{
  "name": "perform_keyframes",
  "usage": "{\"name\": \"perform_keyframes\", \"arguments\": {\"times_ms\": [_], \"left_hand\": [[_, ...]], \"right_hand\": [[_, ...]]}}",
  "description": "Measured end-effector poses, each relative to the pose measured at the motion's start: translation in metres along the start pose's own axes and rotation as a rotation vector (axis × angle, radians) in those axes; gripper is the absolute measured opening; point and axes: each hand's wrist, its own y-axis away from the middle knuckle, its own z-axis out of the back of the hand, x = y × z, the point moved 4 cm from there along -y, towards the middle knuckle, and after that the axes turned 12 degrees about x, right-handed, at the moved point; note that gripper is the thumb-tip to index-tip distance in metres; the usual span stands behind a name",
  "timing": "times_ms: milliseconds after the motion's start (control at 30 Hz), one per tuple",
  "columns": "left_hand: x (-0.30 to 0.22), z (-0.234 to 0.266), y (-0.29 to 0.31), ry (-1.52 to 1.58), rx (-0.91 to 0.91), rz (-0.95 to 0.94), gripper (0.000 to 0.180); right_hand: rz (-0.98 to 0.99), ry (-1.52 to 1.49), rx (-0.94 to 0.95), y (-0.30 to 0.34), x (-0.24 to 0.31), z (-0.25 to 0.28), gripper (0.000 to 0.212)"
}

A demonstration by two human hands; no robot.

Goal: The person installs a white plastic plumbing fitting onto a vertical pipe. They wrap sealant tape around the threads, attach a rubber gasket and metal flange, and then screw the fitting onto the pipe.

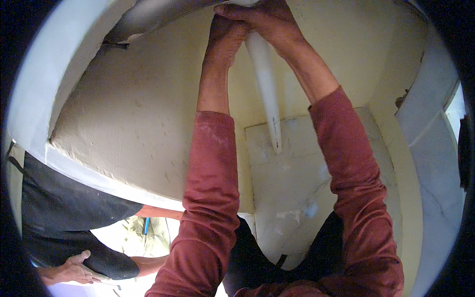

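Observation:
A white pipe [264, 81] rises from the tiled floor, leaning slightly, to the top of the view. High on it my right hand [269, 21] is closed around the pipe, its thumb stretched to the left. My left hand [228, 37] is pressed just below and beside the right one, also closed at the pipe. Part of its fingers is hidden behind the pipe and the other hand. Both arms, in dark red sleeves, reach upward. The pipe's upper end is cut off by the frame's edge.
A wide grey rounded piece [153, 22] hangs at the upper left. Plastered walls [133, 114] enclose the narrow space, edged by a pale stone border [114, 185]. At lower left stands another person in dark clothes [74, 203], one hand [74, 270] showing; a blue tool [146, 226] lies beyond.

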Motion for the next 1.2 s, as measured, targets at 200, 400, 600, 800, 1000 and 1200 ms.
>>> {"name": "perform_keyframes", "arguments": {"times_ms": [200, 400, 600, 800, 1000, 1200], "left_hand": [[0.036, 0.013, -0.004, 0.364, -0.028, -0.080, 0.044], [-0.014, 0.001, 0.004, 0.377, -0.010, -0.107, 0.088], [-0.035, -0.001, 0.011, 0.290, -0.046, 0.004, 0.089], [-0.030, -0.003, 0.012, 0.310, 0.039, -0.104, 0.080], [-0.027, -0.008, 0.013, 0.336, -0.039, -0.084, 0.073], [-0.003, 0.007, 0.000, 0.297, 0.097, -0.100, 0.056]], "right_hand": [[-0.069, -0.417, 0.100, -0.009, 0.017, -0.008, 0.104], [-0.076, -0.593, 0.359, -0.025, -0.007, 0.003, 0.100], [-0.007, -0.579, 0.246, -0.024, -0.012, 0.003, 0.077], [0.101, -0.703, 0.381, -0.029, -0.026, 0.000, 0.070], [0.052, -0.761, 0.512, -0.035, -0.038, 0.002, 0.066], [-0.117, -0.644, 0.570, -0.026, -0.068, 0.013, 0.083]]}}
